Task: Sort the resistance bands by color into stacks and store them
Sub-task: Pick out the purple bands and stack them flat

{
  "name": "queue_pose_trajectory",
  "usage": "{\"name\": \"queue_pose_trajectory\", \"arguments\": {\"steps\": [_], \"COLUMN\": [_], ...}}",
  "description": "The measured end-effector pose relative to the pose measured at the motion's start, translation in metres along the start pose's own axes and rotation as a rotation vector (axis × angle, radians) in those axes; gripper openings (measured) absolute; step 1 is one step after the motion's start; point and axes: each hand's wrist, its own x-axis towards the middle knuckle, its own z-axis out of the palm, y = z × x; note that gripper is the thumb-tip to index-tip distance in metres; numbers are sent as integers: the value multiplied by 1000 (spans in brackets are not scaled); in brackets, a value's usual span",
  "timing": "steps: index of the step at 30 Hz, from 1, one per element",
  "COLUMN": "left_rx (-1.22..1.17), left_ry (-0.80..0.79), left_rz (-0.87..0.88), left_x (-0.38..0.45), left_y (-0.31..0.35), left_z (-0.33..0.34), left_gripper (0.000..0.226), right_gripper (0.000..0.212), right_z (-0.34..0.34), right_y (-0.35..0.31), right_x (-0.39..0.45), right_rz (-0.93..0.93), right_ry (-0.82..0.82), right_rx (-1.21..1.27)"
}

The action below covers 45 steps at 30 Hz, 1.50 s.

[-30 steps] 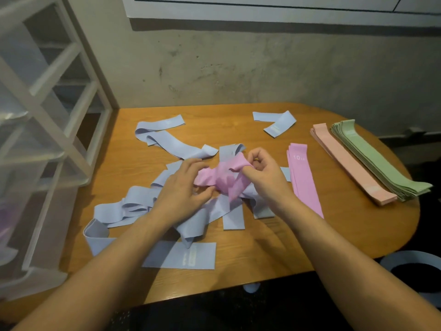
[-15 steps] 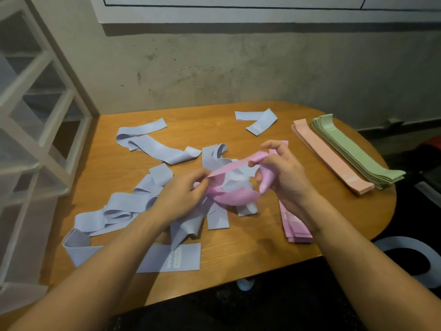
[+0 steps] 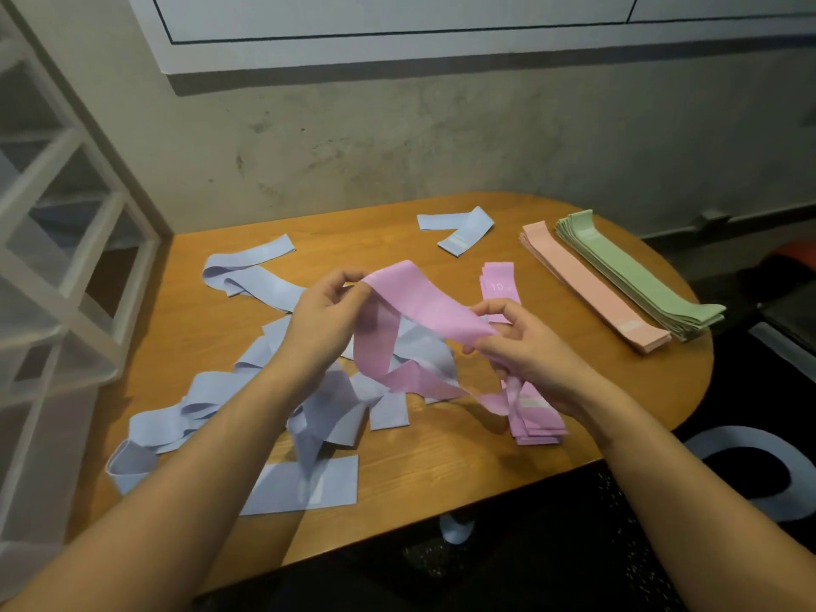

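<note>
I have my left hand (image 3: 329,313) and right hand (image 3: 525,346) each pinching an end of the pink band (image 3: 424,298), lifted above the table's (image 3: 441,452) middle to untwist it for the pink stack (image 3: 530,413) near the front edge.

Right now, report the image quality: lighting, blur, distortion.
Head view: dim, warm light; the hands cast soft shadows on the wooden table; wide-angle bending bows the white shelf frame; the pink band is sharp, the frame edges soft.

Pink band (image 3: 424,298) held aloft, twisted; lavender bands (image 3: 309,390) scattered (pink, peach, green stacked right).
</note>
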Motion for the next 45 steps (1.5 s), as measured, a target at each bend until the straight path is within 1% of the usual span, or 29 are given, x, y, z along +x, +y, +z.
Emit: {"name": "queue_pose_trajectory", "arguments": {"steps": [2,4,6,8,11,14,15,19,21,24,27,29,33,35,39,45], "left_rx": [-50,-65,-96,-119,-137,-154,-155,-141,-138,-117,-51,-17,55,78,102,46], "left_ry": [-35,-50,-60,-70,-89,-79,-76,-49,-37,-52,-120,-156,-186,-223,-270,-203], "left_rz": [-39,-32,-19,-8,18,2,-1,13,9,16,74,111,171,188,157,60], "left_x": [-3,-5,-7,-10,-14,-17,-17,-18,-19,-20,-24,-29,-31,-31,-36,-36], "left_y": [7,13,17,20,22,25,25,25,24,22,22,23,23,21,20,18], "left_z": [6,12,19,25,33,37,38,37,37,34,35,37,40,41,43,45], "left_gripper": [16,14,12,10,10,11,13,17,17,16,25,27,31,33,33,25], "right_gripper": [38,36,25,13,19,28,28,9,6,12,14,16,25,27,28,19], "right_z": [1,3,6,11,18,23,24,26,25,23,21,20,17,17,14,6], "right_y": [2,4,5,3,-4,-10,-11,-13,-13,-18,-23,-29,-41,-47,-55,-61], "right_x": [-4,-7,-11,-13,-14,-15,-15,-16,-18,-23,-26,-29,-34,-38,-44,-53], "right_rz": [22,25,7,-17,-67,-115,-117,-136,-134,-171,-224,-249,-257,-261,-267,-272], "right_ry": [-12,-30,-69,-60,-42,-57,-54,-17,-9,23,88,113,85,86,136,132], "right_rx": [14,38,39,34,109,157,152,83,99,145,162,177,370,411,420,413]}}
